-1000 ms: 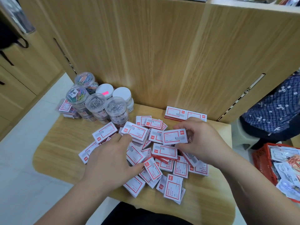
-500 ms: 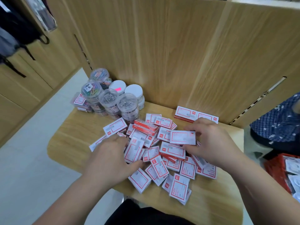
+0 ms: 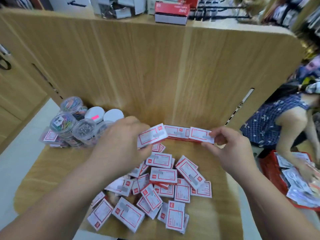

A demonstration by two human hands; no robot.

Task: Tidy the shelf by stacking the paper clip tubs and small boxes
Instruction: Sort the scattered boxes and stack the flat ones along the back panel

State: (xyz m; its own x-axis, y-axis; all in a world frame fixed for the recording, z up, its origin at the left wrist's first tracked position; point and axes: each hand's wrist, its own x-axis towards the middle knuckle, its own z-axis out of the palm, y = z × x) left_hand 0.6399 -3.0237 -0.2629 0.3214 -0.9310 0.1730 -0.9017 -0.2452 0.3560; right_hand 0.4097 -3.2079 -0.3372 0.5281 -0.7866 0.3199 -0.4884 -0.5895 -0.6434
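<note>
Several small white boxes with red frames lie in a loose heap (image 3: 162, 186) on the wooden shelf (image 3: 52, 170). My left hand (image 3: 121, 144) grips one small box (image 3: 152, 135) above the heap's far edge. My right hand (image 3: 225, 146) pinches another small box (image 3: 200, 135) at the end of a short row of boxes (image 3: 176, 133) against the back panel. Clear round paper clip tubs (image 3: 83, 130) stand in a cluster at the shelf's far left, some stacked, two with white lids (image 3: 113, 115).
A tall wooden back panel (image 3: 155, 66) rises behind the shelf. Flat packs (image 3: 50, 136) lie under the tubs at the left. To the right, another person in a blue patterned top (image 3: 270, 122) reaches into a red basket (image 3: 270, 170) of packets. White floor lies left.
Both hands have lifted off the heap and moved toward the back panel, each now holding a small box. The camera has tilted up, showing the counter top above the panel.
</note>
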